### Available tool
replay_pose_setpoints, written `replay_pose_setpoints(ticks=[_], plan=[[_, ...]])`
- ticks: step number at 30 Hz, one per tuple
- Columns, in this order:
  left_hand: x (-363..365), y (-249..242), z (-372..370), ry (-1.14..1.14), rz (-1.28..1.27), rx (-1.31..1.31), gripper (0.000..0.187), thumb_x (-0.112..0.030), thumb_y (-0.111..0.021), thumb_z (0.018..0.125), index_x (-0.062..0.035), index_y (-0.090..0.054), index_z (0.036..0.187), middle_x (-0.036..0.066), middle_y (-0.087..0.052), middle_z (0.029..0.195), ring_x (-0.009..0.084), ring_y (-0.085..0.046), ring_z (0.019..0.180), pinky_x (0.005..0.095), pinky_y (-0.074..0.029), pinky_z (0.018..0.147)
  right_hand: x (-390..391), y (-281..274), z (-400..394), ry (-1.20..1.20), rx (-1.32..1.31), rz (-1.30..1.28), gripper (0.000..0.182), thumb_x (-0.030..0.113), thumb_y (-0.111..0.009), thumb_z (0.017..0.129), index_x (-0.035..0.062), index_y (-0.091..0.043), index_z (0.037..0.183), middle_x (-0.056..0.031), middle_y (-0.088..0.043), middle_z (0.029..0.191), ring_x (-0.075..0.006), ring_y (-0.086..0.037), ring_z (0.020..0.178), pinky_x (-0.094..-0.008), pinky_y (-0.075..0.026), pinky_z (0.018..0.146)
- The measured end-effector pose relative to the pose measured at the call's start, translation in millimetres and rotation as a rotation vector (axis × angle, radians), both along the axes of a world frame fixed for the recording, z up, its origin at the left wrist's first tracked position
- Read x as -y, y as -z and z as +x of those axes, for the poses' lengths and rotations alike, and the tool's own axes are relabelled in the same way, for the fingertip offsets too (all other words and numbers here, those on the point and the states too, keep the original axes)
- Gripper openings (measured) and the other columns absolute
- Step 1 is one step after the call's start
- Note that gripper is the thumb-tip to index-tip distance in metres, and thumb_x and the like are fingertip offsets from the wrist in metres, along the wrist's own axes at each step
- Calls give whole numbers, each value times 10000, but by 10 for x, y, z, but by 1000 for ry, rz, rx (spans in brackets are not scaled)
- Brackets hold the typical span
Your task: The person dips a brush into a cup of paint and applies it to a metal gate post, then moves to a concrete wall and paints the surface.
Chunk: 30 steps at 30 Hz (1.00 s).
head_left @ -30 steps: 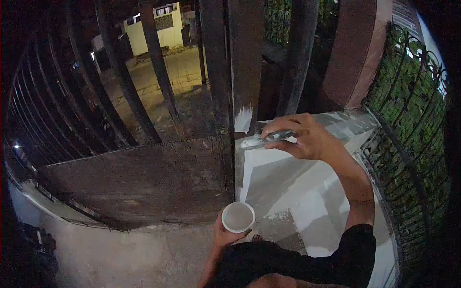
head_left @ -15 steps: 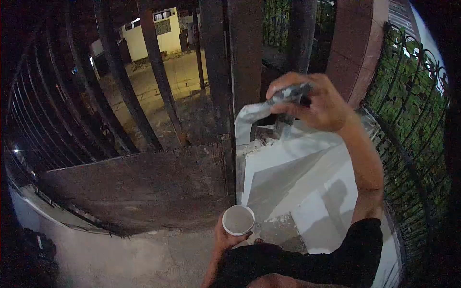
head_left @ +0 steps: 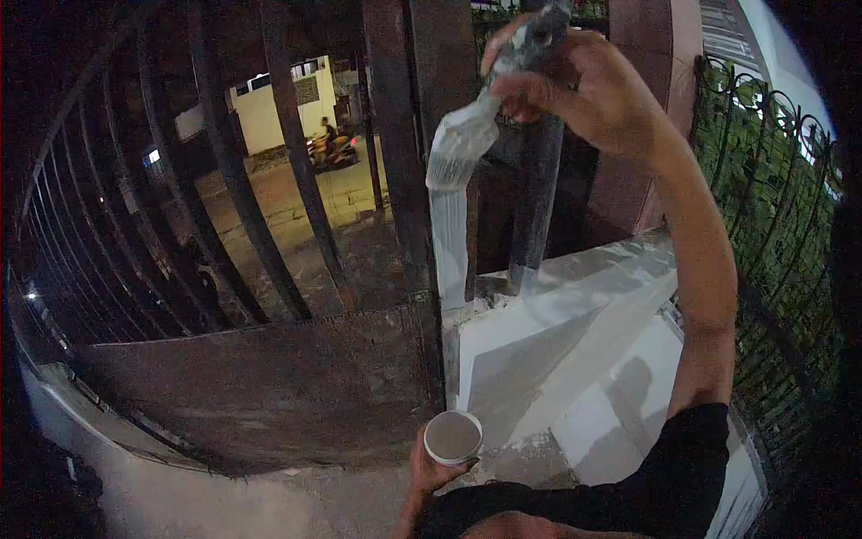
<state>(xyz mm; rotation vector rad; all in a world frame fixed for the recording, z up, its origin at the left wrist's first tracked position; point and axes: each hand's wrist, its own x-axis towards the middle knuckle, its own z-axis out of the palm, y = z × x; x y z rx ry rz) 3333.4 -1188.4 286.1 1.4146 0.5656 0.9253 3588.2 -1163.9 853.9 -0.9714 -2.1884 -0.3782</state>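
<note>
My right hand (head_left: 579, 94), raised at the upper middle, is closed round the dark, paint-smeared handle of a brush (head_left: 467, 135). The brush's pale, coated bristles point down and left against a narrow upright post (head_left: 449, 242), whose face is whitish below them. Low in the middle, my left hand (head_left: 431, 467) is wrapped round a white cup (head_left: 453, 437) filled with greyish liquid. The cup is upright, just in front of the foot of the gate.
A dark barred gate (head_left: 260, 386) fills the left side. Behind its bars a person rides a motorbike (head_left: 332, 153) along a street. A white, partly grey low wall (head_left: 530, 350) stands right of the post, and a curved fence with leaves (head_left: 763, 207) is at the right.
My right hand and the brush have moved up, and more whitish post shows below the bristles. The motorbike and its rider have come into view. My left hand still holds the cup.
</note>
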Motion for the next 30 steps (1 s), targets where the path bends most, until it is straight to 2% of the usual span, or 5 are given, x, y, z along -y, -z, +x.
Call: replay_pose_setpoints(ticks=[5,7,17,25,30], plan=[[-20,15,-31,0,-5,-72,1019,-245,-1026,598,-53,-471,1431,144,-587,1442,278,-576,1341,483,-485,1134,272,-414,-289,173,-205,-145,268,300,-685,1026,51,-688,1125,-71,-738,958,-142,-701,841,-312,-567,741],[-72,174,-8,141,-112,134,903,-398,-907,784,-102,-433,1493,164,-524,1507,341,-529,1384,577,-441,1154,255,-605,-263,263,-95,-147,290,303,-709,1014,19,-697,1067,-76,-732,897,-139,-705,808,-325,-570,717],[36,-489,-23,61,-215,88,1035,-288,-1019,629,-20,-420,1429,152,-637,1340,251,-637,1237,423,-525,1062,331,-784,-342,204,-112,8,271,262,-683,1030,-6,-689,1073,-74,-734,909,-136,-710,798,-305,-598,726],[-60,232,-15,45,-502,311,966,-277,-1013,643,-23,-465,1397,149,-662,1307,255,-655,1215,431,-540,1038,675,3,-98,-127,-163,531,191,184,-692,1011,17,-667,1101,-77,-733,969,-137,-716,821,-306,-594,733],[140,-594,-63,101,-556,281,942,-272,-1014,642,-18,-482,1376,141,-674,1284,253,-662,1199,425,-540,1036,538,386,213,-10,-531,602,226,202,-643,1043,8,-633,1157,-122,-725,950,-191,-721,754,-332,-609,702]])
